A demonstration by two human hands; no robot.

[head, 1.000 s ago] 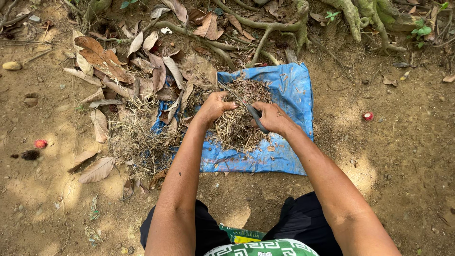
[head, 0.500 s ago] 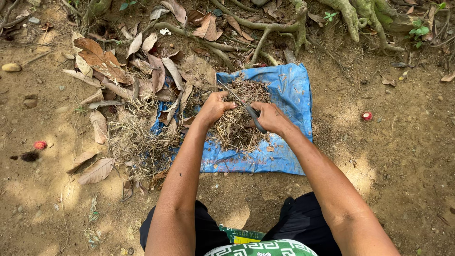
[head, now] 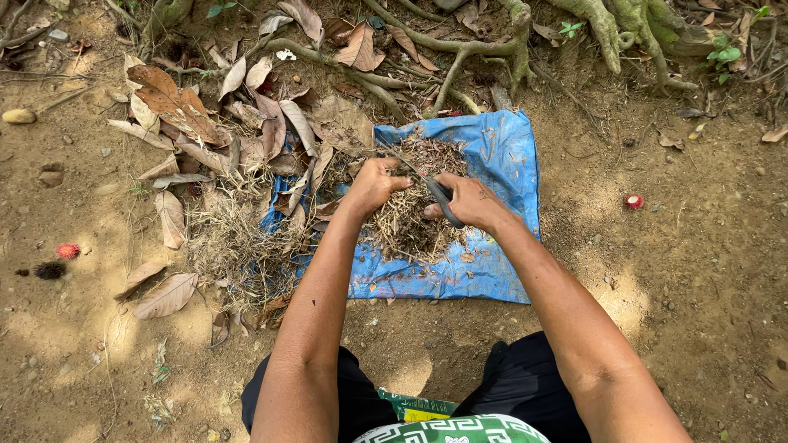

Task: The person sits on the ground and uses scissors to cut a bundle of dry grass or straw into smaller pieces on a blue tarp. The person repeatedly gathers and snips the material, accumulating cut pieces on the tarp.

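Head view, bare dirt ground [head: 689,271], blue tarp [head: 501,156], tree roots [head: 460,57], dry leaves [head: 176,102]

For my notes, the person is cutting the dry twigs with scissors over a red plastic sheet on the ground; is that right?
Not quite: the plastic sheet is blue, not red, as the head view shows. The right hand does hold scissors over the dry twigs.

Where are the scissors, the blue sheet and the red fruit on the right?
scissors [head: 442,199], head view, on the dark handle in the right hand.
blue sheet [head: 501,152], head view, on its bare upper right part.
red fruit [head: 634,201], head view, on its middle.
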